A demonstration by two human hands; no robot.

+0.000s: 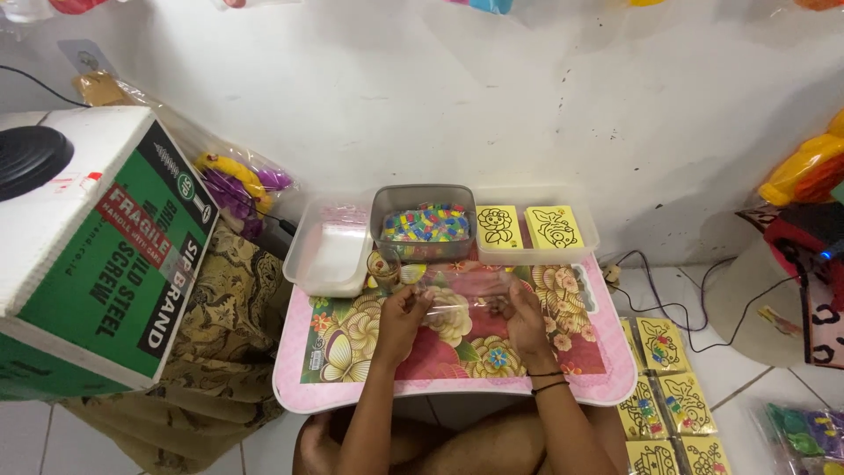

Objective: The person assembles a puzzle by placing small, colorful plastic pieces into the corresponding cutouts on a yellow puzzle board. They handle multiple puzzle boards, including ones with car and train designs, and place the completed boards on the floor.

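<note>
**A:** On the little pink table (457, 391) with the flower pattern, what have the hands got?

**B:** A clear plastic bag (462, 295), stretched between them just in front of the grey tub (423, 204). The left hand (404, 318) pinches its left edge with fingers closed on the film; the right hand (525, 315) grips the right edge the same way.

**A:** Is anything in the bag?

**B:** I'd judge it empty, though the film is too clear to be sure. The grey tub is full of small coloured pieces (425, 222). Left of the tub sits a clear tray (327, 246), and I cannot tell what it holds. Right of the tub, another clear tray (536, 230) carries two yellow picture cards (552, 227).

**A:** So how far along?

**B:** Early for this bag, by my reading. Further right of the tub, down on the tiled floor (747, 387), lie several more yellow cards (670, 400), some apparently bagged already.

**A:** And the room?

**B:** A scuffed white wall (492, 97) stands behind the tub. Far to its left sits a green and white cardboard box (105, 264) on patterned cloth (224, 334), and cables (677, 308) trail across the floor to the right.
</note>
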